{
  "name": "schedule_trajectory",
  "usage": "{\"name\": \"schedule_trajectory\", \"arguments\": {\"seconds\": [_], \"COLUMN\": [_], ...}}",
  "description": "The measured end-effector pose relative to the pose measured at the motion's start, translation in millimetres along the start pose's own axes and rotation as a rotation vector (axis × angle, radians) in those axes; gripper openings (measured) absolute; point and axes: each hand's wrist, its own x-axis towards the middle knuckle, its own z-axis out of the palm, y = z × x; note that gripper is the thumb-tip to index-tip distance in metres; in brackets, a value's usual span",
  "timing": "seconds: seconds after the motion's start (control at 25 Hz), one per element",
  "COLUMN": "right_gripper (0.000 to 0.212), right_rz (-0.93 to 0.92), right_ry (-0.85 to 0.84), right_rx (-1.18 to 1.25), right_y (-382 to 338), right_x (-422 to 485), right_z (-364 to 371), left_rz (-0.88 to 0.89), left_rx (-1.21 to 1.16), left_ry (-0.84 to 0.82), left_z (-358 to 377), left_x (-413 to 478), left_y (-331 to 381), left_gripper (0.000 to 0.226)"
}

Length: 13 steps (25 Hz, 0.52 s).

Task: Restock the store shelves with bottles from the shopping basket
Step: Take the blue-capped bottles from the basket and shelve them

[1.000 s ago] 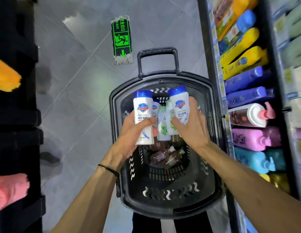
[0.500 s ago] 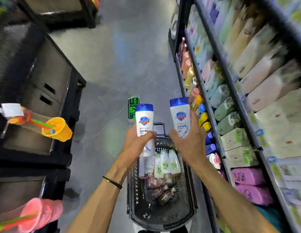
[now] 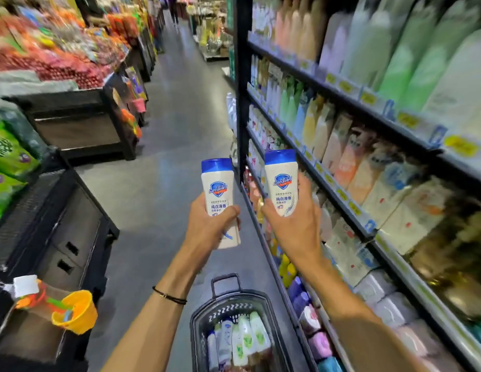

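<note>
Item: two white bottles with blue caps and shield-logo labels, both upright and raised over the aisle floor, well above the shopping basket (image 3: 231, 298). Left bottle (image 3: 218, 191): the left hand (image 3: 210, 228) wraps its lower half, thumb curled across the label. Right bottle (image 3: 282, 181): the right hand (image 3: 294, 229) clasps its lower body, fingers round the far side, near the shelves (image 3: 341, 196) but not yet on them. Handling, by estimate: stiff plastic, probably full and moderately heavy, with smooth sides that may slip. Not fragile. Best gripped round the mid-body, never by the cap. Remaining stock: more bottles (image 3: 246, 338) standing in the shopping basket below. Shelves alongside are closely packed, their goods blurred.
</note>
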Motion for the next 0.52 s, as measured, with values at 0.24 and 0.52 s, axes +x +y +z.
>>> {"name": "schedule_trajectory", "arguments": {"seconds": [0.24, 0.52], "right_gripper": [0.066, 0.06], "right_rz": [-0.134, -0.12], "right_ry": [0.301, 0.687], "right_rx": [-0.133, -0.378], "right_y": [-82.0, -145.1], "right_x": [-14.9, -83.8], "right_z": [-87.6, -248.8], "left_rz": [0.161, 0.2], "left_rx": [-0.114, -0.29], "left_ry": [-0.272, -0.744], "left_z": [33.5, 153.1], "left_x": [-17.8, -89.2], "left_y": [84.4, 159.3], "left_gripper": [0.041, 0.049]}}
